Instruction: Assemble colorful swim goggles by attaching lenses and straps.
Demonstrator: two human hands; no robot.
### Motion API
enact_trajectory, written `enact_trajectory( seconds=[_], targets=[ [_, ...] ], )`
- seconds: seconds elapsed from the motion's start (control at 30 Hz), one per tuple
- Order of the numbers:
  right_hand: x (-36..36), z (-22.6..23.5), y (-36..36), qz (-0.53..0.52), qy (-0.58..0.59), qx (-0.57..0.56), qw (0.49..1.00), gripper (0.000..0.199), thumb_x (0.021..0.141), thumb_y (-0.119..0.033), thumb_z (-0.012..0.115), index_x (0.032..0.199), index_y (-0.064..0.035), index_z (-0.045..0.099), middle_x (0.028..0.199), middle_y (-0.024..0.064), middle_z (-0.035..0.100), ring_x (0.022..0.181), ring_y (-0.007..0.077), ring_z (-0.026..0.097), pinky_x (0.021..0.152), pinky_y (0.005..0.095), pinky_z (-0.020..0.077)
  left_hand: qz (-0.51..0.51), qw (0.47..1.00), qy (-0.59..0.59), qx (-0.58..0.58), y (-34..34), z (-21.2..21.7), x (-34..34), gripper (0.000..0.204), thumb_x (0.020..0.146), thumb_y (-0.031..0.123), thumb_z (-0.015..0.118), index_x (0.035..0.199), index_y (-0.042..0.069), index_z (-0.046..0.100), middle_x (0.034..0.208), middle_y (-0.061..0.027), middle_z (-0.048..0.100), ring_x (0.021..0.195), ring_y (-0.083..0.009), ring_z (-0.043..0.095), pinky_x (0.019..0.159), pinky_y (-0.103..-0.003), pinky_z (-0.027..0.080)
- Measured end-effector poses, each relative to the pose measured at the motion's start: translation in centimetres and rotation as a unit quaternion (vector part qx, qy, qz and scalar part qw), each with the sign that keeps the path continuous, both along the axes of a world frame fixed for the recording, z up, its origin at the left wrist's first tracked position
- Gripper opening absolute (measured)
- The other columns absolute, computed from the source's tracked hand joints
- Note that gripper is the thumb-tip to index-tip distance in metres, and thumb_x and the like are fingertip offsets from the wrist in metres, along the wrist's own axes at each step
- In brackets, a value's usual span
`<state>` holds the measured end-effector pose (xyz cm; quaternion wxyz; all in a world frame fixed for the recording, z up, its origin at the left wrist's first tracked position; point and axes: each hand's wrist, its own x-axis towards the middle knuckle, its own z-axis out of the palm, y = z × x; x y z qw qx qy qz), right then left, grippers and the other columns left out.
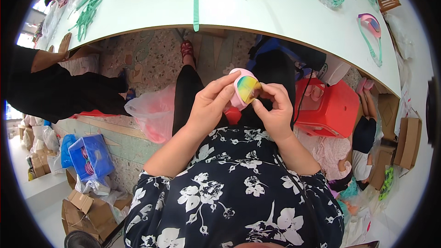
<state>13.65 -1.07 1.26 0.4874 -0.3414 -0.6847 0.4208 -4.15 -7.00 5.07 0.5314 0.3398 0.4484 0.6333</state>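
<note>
A workshop: green straps [89, 15] and goggles [371, 25] lie on a white table [257, 4], cardboard boxes [87, 220] nearby.

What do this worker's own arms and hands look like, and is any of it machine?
No machine parts show: the left hand and right hand are a person's, with no gloves visible. The forearms are uncovered, without visible cables or watch. Loose-looking, dark fabric sleeves printed with white flowers end around the elbows.

No legible text; print on white sack [82, 65] too small to read
</note>
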Motion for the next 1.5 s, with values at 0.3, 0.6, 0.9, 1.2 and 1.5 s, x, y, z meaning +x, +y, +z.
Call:
enact_trajectory(
  seconds=[0.3, 0.6, 0.9, 1.2, 1.5],
  targets=[
    [-0.1, -0.1, -0.9, 0.028, 0.014, 0.022, 0.999, 0.043, 0.073, 0.003, 0.078, 0.114, -0.0021, 0.066, 0.105, 0.0111, 0.061, 0.089, 0.0186, 0.063, 0.079, 0.0288, 0.0543, -0.093, 0.993, -0.053, -0.046, -0.8, 0.9, -1.8, 0.045, 0.091, 0.0, 0.067, 0.132, 0.001, 0.05, 0.125, -0.0115, 0.062, 0.112, -0.0183, 0.063, 0.097, -0.033, 0.053],
    [0.0, -0.2, -1.6, 0.093, -0.026, -0.01, 0.995, 0.043, 0.077, 0.004, 0.073, 0.118, -0.0014, 0.063, 0.109, 0.0096, 0.059, 0.094, 0.0166, 0.06, 0.084, 0.0279, 0.0513, -0.21, 0.936, 0.281, -0.035, 0.3, 3.3, -4.2, 0.06, 0.074, 0.011, 0.085, 0.126, 0.003, 0.056, 0.113, -0.0078, 0.064, 0.103, -0.016, 0.063, 0.091, -0.03, 0.052],
    [-0.5, -0.5, -1.6, 0.076, -0.011, -0.029, 0.997, 0.041, 0.073, 0.001, 0.075, 0.113, -0.0016, 0.065, 0.104, 0.0083, 0.06, 0.079, 0.0126, 0.059, 0.071, 0.0251, 0.0505, -0.214, 0.954, 0.185, -0.097, 0.3, 2.7, -4.4, 0.067, 0.07, 0.013, 0.09, 0.127, 0.002, 0.056, 0.116, -0.0029, 0.061, 0.107, -0.0119, 0.058, 0.094, -0.027, 0.048],
    [-0.3, -0.6, -1.8, 0.113, -0.031, -0.035, 0.992, 0.039, 0.077, 0.003, 0.073, 0.115, -0.0006, 0.063, 0.107, 0.0096, 0.059, 0.094, 0.0167, 0.063, 0.084, 0.0277, 0.0542, -0.228, 0.905, 0.36, -0.019, 0.7, 4.0, -4.5, 0.07, 0.068, 0.018, 0.09, 0.129, 0.002, 0.06, 0.113, -0.011, 0.068, 0.106, -0.0178, 0.064, 0.092, -0.031, 0.051],
    [0.2, 0.3, -1.1, 0.121, -0.046, -0.052, 0.99, 0.037, 0.077, 0.001, 0.075, 0.112, -0.0006, 0.065, 0.108, 0.0099, 0.06, 0.094, 0.0171, 0.064, 0.084, 0.0279, 0.0543, -0.215, 0.919, 0.331, 0.012, 0.6, 2.1, -4.4, 0.068, 0.065, 0.023, 0.091, 0.126, 0.008, 0.065, 0.12, -0.0099, 0.068, 0.105, -0.0224, 0.066, 0.092, -0.034, 0.052]
  ],
)
